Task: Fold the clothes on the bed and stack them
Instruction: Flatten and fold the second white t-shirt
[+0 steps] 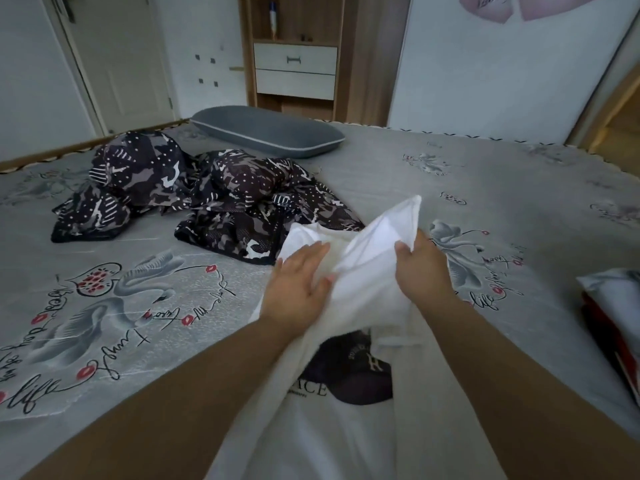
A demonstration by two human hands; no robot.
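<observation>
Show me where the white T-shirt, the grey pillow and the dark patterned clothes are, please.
white T-shirt (pixel 374 271): head view, on the lifted fold between the hands.
grey pillow (pixel 266 131): head view, on the middle of its top face.
dark patterned clothes (pixel 239 188): head view, on the crumpled heap's middle.

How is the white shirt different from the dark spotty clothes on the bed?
The white T-shirt is plain white with a dark print; the dark patterned clothes are black and grey with white dots. The left hand rests flat on the T-shirt while the right hand pinches its raised edge; the patterned clothes lie crumpled and untouched. Both are unfolded.
</observation>
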